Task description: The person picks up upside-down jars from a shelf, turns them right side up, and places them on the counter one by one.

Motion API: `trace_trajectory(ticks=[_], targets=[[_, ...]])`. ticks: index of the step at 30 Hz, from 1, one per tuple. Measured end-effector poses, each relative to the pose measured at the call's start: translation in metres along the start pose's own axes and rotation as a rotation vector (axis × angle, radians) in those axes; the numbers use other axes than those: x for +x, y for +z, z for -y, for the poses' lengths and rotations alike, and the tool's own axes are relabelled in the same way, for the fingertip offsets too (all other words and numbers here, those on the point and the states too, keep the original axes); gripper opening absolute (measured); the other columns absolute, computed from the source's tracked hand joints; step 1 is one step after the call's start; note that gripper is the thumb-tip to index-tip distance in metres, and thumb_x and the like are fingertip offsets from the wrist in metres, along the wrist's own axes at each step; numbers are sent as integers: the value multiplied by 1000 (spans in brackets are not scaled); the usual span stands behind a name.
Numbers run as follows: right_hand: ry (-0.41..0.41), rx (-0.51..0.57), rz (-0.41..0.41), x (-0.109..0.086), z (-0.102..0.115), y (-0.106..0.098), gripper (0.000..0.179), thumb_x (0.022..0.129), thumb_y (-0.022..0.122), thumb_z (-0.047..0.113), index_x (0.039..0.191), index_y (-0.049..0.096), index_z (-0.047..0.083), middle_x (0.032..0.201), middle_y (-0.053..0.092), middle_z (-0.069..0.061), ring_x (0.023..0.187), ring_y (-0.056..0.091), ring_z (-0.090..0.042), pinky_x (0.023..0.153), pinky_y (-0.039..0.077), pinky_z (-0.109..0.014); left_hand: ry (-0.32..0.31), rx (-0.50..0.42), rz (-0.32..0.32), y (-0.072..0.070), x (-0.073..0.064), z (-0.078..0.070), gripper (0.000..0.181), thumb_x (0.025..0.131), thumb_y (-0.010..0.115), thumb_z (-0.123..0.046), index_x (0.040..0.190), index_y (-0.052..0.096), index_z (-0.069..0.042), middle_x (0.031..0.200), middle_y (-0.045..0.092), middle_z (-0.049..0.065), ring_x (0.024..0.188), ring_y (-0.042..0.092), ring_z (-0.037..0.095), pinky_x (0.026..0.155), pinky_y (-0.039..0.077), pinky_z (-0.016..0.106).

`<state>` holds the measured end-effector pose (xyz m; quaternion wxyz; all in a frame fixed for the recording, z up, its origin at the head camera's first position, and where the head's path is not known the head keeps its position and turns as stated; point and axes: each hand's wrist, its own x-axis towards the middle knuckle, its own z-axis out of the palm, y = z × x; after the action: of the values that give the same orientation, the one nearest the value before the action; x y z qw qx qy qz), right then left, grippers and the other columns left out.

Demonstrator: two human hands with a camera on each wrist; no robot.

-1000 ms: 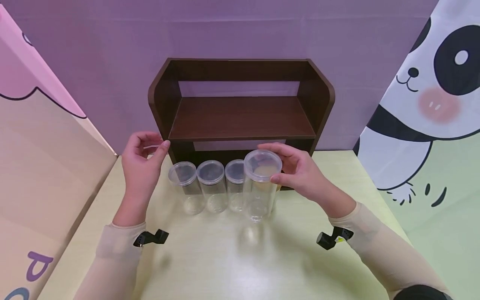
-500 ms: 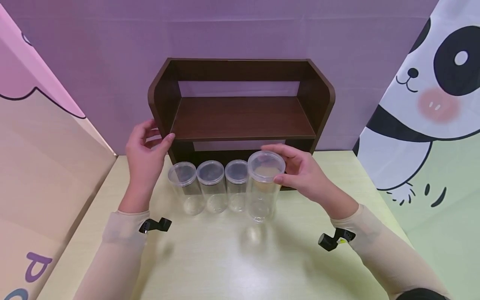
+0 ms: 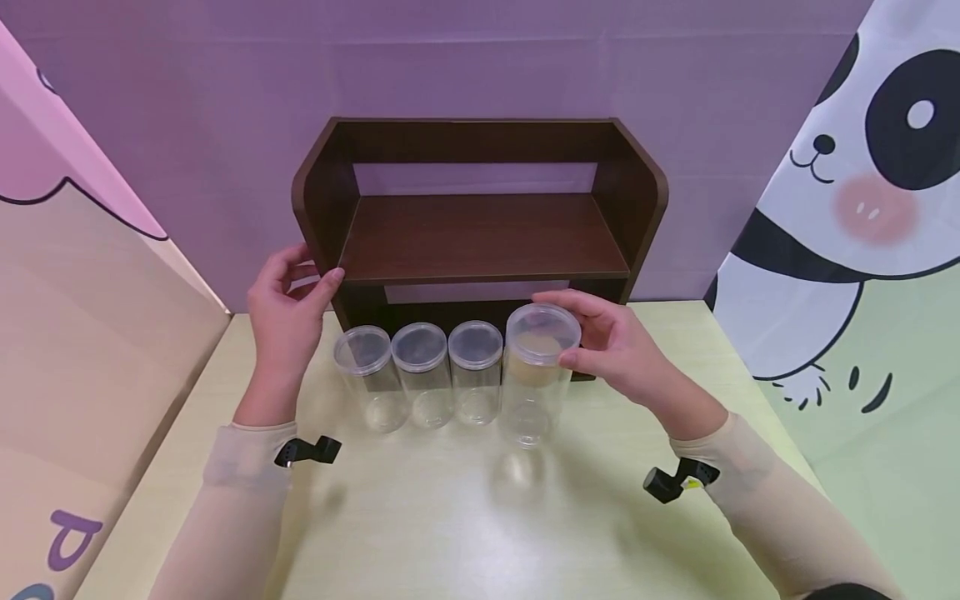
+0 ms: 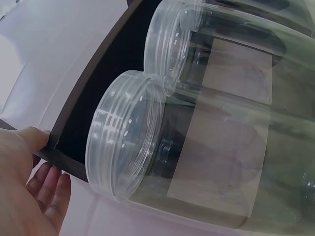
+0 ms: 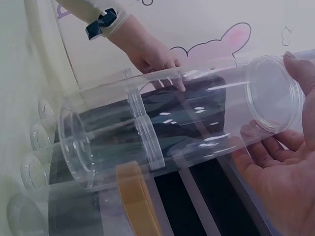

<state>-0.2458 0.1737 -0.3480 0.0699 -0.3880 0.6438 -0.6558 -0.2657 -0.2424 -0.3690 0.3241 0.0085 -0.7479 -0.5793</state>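
Observation:
My right hand (image 3: 626, 354) holds a clear plastic jar (image 3: 534, 400) by its translucent lid, thumb in front and fingers behind. The jar is upright, and in the right wrist view its base appears raised off the table. Three similar clear jars with translucent lids, the left jar (image 3: 367, 375), the middle jar (image 3: 422, 375) and the right jar (image 3: 476, 375), stand in a row before the dark brown shelf (image 3: 480, 237). A yellow-lidded jar (image 5: 135, 196) is mostly hidden behind the held one. My left hand (image 3: 288, 325) grips the shelf's left side panel, thumb on its front edge.
The two-tier shelf stands at the back of the pale table (image 3: 465, 525), against a purple backdrop (image 3: 480, 58). Printed panels flank the table, with a panda (image 3: 885, 167) on the right one. A light reflection lies on the table below the held jar.
My right hand has carried the jar a little to the right, uncovering more of the third jar. My left hand has moved up and in to the shelf's side panel and taken hold.

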Motion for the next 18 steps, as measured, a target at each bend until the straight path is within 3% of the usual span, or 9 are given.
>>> trace_trajectory(ticks=[8, 18], targets=[[11, -25, -9, -13, -4, -17, 58, 97, 79, -5, 152, 64, 3, 138, 71, -5, 116, 70, -25, 93, 62, -30, -30, -27, 7, -1, 0, 1, 45, 101, 84, -16, 145, 72, -14, 128, 70, -1, 115, 68, 14, 97, 58, 21], [89, -114, -155, -35, -2, -39, 59, 96, 69, -15, 151, 66, 8, 136, 72, -3, 118, 73, -20, 97, 63, -29, -20, -45, 5, 0, 1, 4, 45, 101, 84, -15, 144, 71, -13, 123, 70, -4, 113, 68, 14, 96, 58, 20]])
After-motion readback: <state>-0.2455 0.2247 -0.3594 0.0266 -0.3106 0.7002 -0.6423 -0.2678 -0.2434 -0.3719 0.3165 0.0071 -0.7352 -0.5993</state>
